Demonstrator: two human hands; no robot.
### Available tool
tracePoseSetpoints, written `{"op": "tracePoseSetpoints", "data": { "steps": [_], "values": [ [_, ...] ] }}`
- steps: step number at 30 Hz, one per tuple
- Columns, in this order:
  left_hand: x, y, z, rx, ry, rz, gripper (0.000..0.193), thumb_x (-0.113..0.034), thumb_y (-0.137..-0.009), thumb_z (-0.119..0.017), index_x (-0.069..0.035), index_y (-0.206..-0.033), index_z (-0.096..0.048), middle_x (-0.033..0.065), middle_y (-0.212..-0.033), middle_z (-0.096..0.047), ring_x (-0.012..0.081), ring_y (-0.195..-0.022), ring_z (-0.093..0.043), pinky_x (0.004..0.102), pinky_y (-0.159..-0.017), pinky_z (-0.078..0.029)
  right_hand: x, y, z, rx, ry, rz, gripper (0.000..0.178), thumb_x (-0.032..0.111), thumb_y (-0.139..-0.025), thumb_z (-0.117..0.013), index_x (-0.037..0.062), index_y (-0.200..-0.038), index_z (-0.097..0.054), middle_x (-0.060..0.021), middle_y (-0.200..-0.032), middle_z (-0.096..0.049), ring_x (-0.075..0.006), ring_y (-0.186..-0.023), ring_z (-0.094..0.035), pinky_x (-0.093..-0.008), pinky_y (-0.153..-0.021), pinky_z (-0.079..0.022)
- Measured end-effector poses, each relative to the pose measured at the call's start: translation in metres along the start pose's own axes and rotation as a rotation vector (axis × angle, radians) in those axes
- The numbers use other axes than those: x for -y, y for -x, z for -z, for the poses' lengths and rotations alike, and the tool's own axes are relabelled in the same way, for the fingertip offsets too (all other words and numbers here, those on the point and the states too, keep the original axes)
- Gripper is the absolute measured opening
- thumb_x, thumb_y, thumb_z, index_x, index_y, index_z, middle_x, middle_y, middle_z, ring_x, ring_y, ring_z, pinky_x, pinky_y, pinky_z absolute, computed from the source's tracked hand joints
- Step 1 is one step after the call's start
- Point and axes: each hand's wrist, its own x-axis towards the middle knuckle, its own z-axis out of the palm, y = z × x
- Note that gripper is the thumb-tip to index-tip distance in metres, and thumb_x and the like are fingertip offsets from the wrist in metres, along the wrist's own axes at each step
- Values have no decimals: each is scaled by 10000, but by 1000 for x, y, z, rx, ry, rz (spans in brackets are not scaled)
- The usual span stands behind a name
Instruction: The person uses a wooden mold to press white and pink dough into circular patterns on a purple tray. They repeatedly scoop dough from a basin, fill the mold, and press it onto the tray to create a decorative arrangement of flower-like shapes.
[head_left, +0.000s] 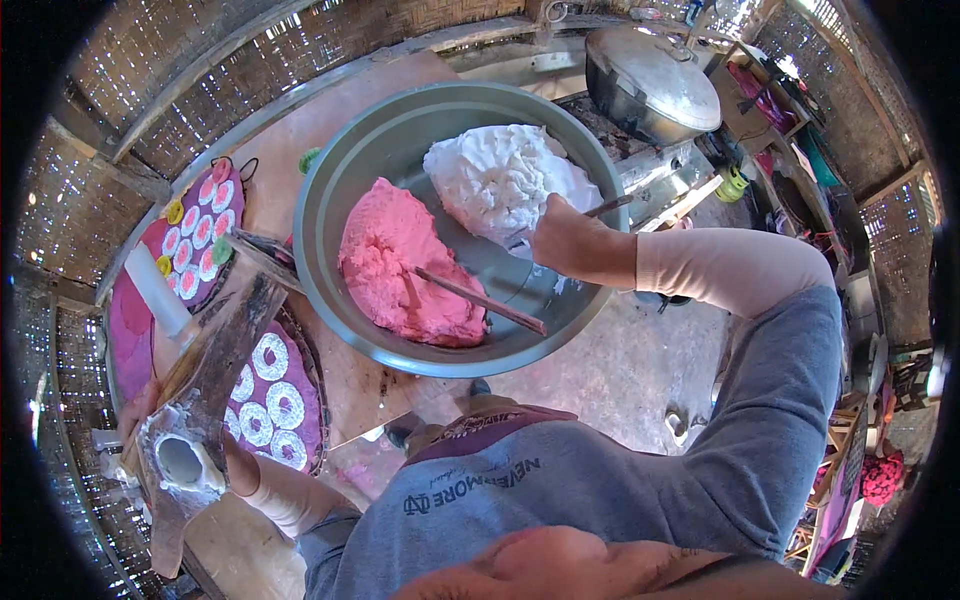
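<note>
- The white dough [505, 180] is heaped at about one o'clock in the metal basin [330, 200], with the pink dough [400, 265] at nine o'clock; a wooden stick [480, 300] is laid across the pink mound.
- The right hand [572, 243] is clenched round a thin wooden tool [607, 207] at the white heap's edge.
- The left hand [140, 415] is closed round a wooden press [200, 400], at eight o'clock from the basin.
- Both doughs are judged soft, sticky and easily torn; small lumps are best scooped from an edge.

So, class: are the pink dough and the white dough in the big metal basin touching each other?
Apart. The head view shows a strip of bare basin metal between the pink dough and the white dough.
</note>
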Motion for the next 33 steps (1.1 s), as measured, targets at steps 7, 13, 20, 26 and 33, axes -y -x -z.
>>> {"op": "tracePoseSetpoints", "data": {
  "steps": [7,13,20,26,33],
  "values": [
    [-4,-6,8,-3,45,-25,525,-456,-806,-605,15,-989,-461,135,-866,-533,216,-762,-553,315,-665,-479,2,18,-2,101,-132,77,111,219,-716,-610,159,-657,-682,-10,-660,-657,-166,-615,-625,-350,-483,-370],
    [13,-5,25,-22,161,-17,638,-556,-740,-605,18,-986,-471,137,-871,-508,227,-775,-541,335,-673,-477,-22,35,23,54,-418,-7,134,208,-660,-625,87,-678,-680,-94,-641,-644,-278,-633,-651,-379,-525,-483],
    [11,1,6,41,423,45,456,-351,-690,-710,-4,-940,-550,102,-871,-538,211,-800,-544,343,-687,-467,-72,102,109,66,-760,-311,232,236,-812,-567,162,-1009,-664,-85,-867,-663,-258,-799,-642,-387,-666,-478],
    [19,16,-47,424,501,157,339,-145,-611,-783,-35,-875,-602,65,-834,-592,192,-770,-565,324,-699,-444,-29,111,182,-597,-1036,-421,232,200,-838,-578,21,-979,-623,-121,-823,-657,-279,-757,-650,-320,-654,-480],
    [-2,-17,-30,603,376,68,343,-260,-640,-694,-121,-950,-646,61,-869,-573,241,-845,-524,358,-724,-403,17,47,232,-708,-634,-499,170,230,-793,-581,163,-915,-678,-80,-727,-649,-281,-645,-632,-383,-572,-480]
  ]
}}
